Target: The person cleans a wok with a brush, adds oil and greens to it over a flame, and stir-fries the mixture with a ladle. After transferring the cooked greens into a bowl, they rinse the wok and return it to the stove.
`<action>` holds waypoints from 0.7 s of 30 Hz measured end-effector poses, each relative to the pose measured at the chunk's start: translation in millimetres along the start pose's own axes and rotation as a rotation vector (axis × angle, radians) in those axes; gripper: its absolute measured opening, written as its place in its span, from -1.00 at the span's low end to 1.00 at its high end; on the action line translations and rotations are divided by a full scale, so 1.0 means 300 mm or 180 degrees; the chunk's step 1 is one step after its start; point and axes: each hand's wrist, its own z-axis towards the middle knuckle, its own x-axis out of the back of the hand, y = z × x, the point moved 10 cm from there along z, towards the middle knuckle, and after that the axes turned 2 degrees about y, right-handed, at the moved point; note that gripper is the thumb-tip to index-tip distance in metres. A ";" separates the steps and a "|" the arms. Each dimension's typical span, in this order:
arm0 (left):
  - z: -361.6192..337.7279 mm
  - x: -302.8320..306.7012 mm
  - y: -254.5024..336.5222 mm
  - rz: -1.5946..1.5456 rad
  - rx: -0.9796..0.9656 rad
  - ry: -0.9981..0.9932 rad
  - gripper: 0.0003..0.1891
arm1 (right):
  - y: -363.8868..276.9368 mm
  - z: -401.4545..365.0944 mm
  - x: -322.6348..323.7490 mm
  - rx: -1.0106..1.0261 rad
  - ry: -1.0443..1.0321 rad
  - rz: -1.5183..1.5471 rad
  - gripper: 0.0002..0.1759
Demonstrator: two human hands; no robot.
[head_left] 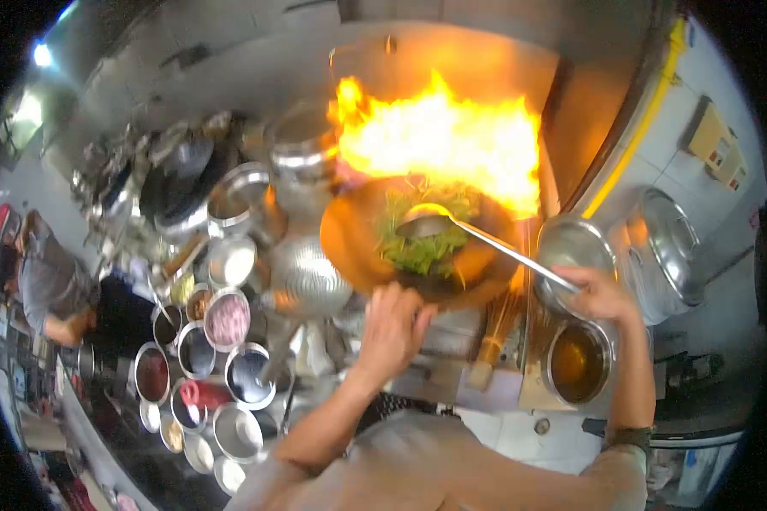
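Note:
Leafy greens (pixel 439 254) lie in a wok (pixel 349 234) over the stove, its near side tilted toward me. My left hand (pixel 392 328) is closed at the wok's near edge, fingers wrapped over the rim or a grip there. A long-handled ladle (pixel 511 251) is in my right hand (pixel 601 294), which is closed round the end of its handle. The ladle's bowl hangs over the greens, overlapping them in this view. Tall flames (pixel 439 140) blaze just behind the wok.
Several pots and seasoning bowls (pixel 227 319) crowd the left side, near a perforated strainer (pixel 311 277). On the right stand a metal basin (pixel 575 243), a pot of brown liquid (pixel 577 362) and a bamboo brush (pixel 490 345). Another person (pixel 55 272) stands at far left.

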 end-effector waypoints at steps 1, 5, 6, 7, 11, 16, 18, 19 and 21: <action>-0.005 -0.032 -0.015 -0.0077 0.0144 -0.0051 -0.83 | 0.020 0.024 0.008 -0.0030 -0.0003 -0.0364 -0.25; -0.118 -0.215 -0.166 0.0183 0.0144 -0.0195 -0.84 | 0.001 0.098 -0.003 -0.1060 0.0348 -0.1632 -0.23; -0.153 -0.213 -0.178 0.0422 0.0109 -0.0191 -0.84 | -0.027 0.084 0.017 -0.0709 0.0468 -0.1728 -0.23; -0.215 -0.198 -0.157 0.0309 0.0049 -0.0347 -0.81 | -0.046 0.049 0.040 -0.0342 0.0604 -0.1822 -0.23; -0.098 -0.012 0.020 0.0052 -0.0001 -0.0068 -0.78 | 0.030 0.000 0.149 -0.0371 0.0146 -0.0681 -0.22; -0.039 -0.197 -0.154 0.0119 0.0215 0.0009 -0.82 | 0.079 0.116 0.086 -0.0338 0.0233 -0.1730 -0.24; -0.143 -0.237 -0.186 0.0235 0.0177 -0.0158 -0.82 | 0.037 0.115 0.074 -0.0549 0.0422 -0.1848 -0.27; -0.179 -0.245 -0.194 0.0292 0.0129 -0.0219 -0.82 | 0.033 0.085 0.098 -0.0191 0.0619 -0.1865 -0.27; -0.164 -0.130 -0.076 0.0137 0.0018 -0.0148 -0.78 | 0.040 0.028 0.165 0.0378 0.0727 -0.1499 -0.26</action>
